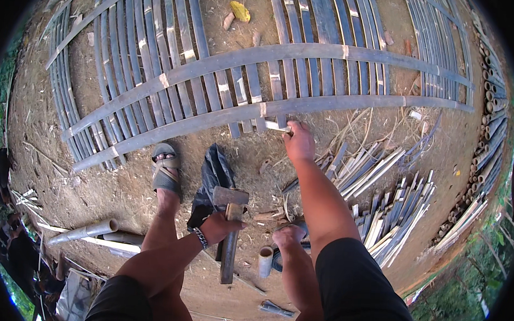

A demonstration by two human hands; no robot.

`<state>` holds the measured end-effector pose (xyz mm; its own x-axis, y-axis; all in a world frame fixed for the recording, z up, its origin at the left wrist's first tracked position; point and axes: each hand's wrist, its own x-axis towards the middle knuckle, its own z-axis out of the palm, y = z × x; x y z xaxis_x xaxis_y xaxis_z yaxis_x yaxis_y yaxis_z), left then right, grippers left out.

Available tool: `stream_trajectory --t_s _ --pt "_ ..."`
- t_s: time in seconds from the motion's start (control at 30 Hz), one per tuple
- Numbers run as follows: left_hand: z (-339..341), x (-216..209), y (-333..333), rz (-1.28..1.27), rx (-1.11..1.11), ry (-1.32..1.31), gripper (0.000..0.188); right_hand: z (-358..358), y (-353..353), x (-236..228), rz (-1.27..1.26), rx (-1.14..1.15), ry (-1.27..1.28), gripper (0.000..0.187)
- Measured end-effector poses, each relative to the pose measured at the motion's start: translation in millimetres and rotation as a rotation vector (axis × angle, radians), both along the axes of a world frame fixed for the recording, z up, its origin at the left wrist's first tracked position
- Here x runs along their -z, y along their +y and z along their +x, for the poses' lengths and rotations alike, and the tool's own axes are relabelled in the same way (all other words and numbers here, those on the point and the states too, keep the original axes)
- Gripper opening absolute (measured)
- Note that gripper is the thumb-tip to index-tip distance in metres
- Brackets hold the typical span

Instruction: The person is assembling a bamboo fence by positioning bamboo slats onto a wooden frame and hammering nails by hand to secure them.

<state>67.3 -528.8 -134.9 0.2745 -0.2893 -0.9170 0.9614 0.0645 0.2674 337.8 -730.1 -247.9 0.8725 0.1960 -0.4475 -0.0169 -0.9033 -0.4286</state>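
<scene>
My left hand [221,227], with a chain bracelet at the wrist, is closed around the handle of a hammer [230,196]. The hammer's blocky head points away from me and its handle hangs down toward me. Farther off, my right hand [300,140] pinches the end of a short pale bamboo strip [277,126]. That strip lies at the near edge of a large bamboo slat panel [213,116] on the ground. Long crosswise slats run over the panel's upright slats. Where the strip's other end meets the slats is hard to make out.
A crumpled black plastic bag [215,167] lies between my feet. Split bamboo pieces [393,220] are piled at the right, with stacked bamboo poles [488,132] beyond. A short bamboo tube [265,261] stands by my right foot; a bamboo pole [84,231] lies at left.
</scene>
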Motion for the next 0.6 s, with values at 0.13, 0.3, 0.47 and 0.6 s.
stream_trajectory --t_s 0.13,0.3,0.47,0.6 --pt "-26 15 2 0.009 -0.073 -0.044 0.037 -9 0 -7 -0.053 -0.142 0.107 0.03" --pt "-13 1 5 0.001 -0.097 -0.019 0.031 -5 -3 -11 -0.061 -0.25 0.164 0.028" --pt "9 -18 8 -0.065 -0.172 0.089 0.03 -19 6 -24 -0.012 -0.102 0.349 0.026" --pt "9 -20 5 -0.05 -0.161 0.075 0.032 -40 6 -11 0.002 0.026 0.368 0.025"
